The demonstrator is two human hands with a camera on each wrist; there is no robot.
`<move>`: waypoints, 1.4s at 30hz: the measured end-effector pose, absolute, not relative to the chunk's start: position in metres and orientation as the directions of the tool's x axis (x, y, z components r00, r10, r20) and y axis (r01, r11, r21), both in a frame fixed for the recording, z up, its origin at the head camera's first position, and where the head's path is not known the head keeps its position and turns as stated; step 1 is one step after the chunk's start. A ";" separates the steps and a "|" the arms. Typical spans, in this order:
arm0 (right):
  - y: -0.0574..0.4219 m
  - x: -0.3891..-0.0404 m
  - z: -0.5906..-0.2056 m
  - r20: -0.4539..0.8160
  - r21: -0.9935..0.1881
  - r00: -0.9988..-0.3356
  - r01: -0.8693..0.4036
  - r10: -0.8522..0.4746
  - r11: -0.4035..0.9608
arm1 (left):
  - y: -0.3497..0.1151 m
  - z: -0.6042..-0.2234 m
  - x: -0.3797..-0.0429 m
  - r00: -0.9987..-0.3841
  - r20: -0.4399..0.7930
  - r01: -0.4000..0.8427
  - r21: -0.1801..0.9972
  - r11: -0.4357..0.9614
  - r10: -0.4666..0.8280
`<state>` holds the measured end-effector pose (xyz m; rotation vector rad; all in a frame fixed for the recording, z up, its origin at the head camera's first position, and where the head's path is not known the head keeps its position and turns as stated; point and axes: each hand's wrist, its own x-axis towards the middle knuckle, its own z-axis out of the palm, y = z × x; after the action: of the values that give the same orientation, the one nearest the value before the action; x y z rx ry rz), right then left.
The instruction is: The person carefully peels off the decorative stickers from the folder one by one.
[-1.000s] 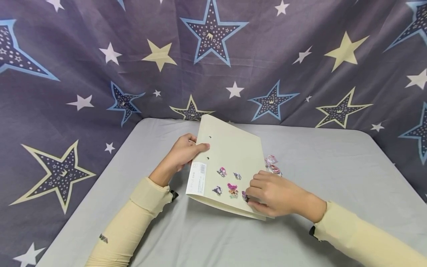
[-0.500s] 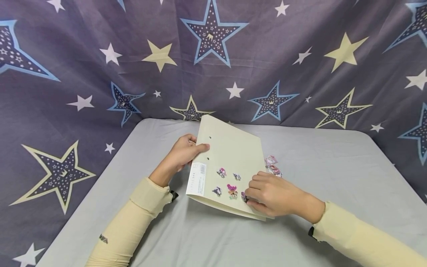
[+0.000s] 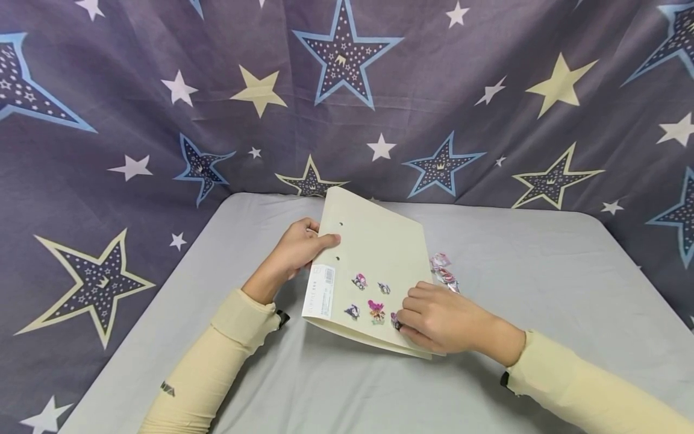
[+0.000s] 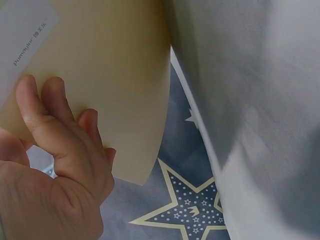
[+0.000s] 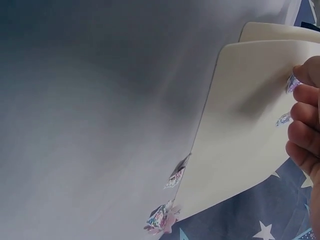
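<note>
My left hand (image 3: 297,248) grips the left edge of a cream folder (image 3: 387,241), thumb on the front cover; in the left wrist view its fingers (image 4: 57,112) lie behind it. The folder is tilted up off the bed, its lower edge slightly parted. Several small shiny cartoon stickers, among them a pink and orange one (image 3: 376,311), sit on the lower half of the cover. At the lower right of the cover, my right hand (image 3: 444,316) pinches a small purple sticker (image 3: 396,320), partly hidden by the fingers. The right wrist view shows this sticker (image 5: 291,84) between thumb and curled fingers.
Loose shiny stickers (image 3: 441,265) lie on the grey sheet (image 3: 520,259) beside the folder's right edge. A white label (image 3: 321,290) with a barcode runs along the folder's lower left. A dark star-patterned curtain (image 3: 444,66) hangs behind the bed.
My right hand has shifted very slightly left and down, with its fingers still at the purple sticker. The left hand and the folder have stayed practically where they were.
</note>
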<state>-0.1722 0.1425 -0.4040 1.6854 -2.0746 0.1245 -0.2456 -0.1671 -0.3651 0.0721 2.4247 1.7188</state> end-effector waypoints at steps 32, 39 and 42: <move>0.139 -0.170 -0.409 0.396 0.314 -0.080 -0.924 -0.915 0.217 | -0.167 -0.364 -0.245 -0.984 -0.095 -0.044 0.948 0.314 0.150; 0.139 -0.170 -0.411 0.415 0.335 -0.087 -0.911 -0.906 0.241 | -0.167 -0.365 -0.246 -0.984 -0.099 -0.046 0.947 0.319 0.150; 0.139 -0.169 -0.413 0.427 0.331 -0.102 -0.907 -0.898 0.261 | -0.167 -0.365 -0.246 -0.984 -0.101 -0.049 0.945 0.322 0.148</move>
<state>-0.1690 0.1385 -0.4126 1.6285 -1.9888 0.0200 -0.2459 -0.1667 -0.3651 0.0918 2.4122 1.7342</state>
